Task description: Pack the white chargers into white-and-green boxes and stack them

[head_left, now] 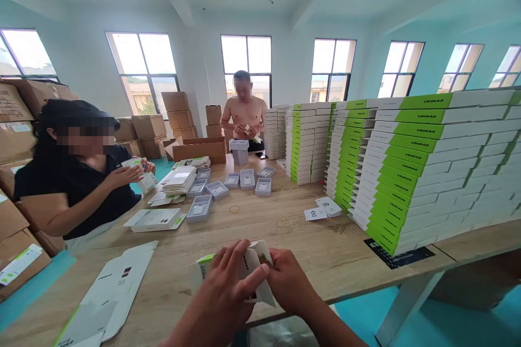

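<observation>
Near the table's front edge, both my hands are on a white and green cardboard box (256,254) with its end flaps standing out. My left hand (228,284) wraps over the box's side and top, thumb lying across it. At the right end, my right hand (287,276) has its fingers closed at the flaps, partly inside the opening; the fingertips are hidden. Flat, unfolded cartons (109,293) lie to the left of my hands. Farther left-centre sits a white box (157,219) with an opened flap.
Tall stacks of white and green boxes (415,162) line the right side. Grey plastic trays (199,209) are scattered mid-table, near printed cards (323,210) and a rubber band (234,209). A person (81,173) at left and another (244,103) across the table handle cartons.
</observation>
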`<action>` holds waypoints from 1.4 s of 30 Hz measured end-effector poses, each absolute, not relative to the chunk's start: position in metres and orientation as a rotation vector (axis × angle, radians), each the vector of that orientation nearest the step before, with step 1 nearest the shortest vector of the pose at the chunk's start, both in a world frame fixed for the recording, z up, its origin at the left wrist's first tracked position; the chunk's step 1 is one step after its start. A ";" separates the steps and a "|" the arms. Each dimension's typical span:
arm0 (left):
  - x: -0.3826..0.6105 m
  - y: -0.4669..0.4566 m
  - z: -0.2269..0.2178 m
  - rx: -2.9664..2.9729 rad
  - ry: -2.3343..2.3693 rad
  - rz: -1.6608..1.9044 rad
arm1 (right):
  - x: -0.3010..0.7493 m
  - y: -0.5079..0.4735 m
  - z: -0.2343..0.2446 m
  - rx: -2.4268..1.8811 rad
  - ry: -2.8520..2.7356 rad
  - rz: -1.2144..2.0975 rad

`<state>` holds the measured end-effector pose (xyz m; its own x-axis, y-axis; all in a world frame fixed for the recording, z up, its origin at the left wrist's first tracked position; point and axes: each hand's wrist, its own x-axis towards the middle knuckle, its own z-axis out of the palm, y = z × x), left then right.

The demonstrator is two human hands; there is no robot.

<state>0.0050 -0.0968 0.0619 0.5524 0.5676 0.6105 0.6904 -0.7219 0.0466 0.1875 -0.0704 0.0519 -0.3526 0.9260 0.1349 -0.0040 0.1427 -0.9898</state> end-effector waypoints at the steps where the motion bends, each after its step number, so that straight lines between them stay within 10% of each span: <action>1: 0.002 -0.097 0.062 -2.608 -1.073 -0.951 | 0.190 -0.072 0.054 -0.987 -1.671 1.180; 42: -0.020 -0.111 0.124 -2.989 -0.936 -0.468 | 0.215 -0.077 0.106 -0.966 -2.553 0.301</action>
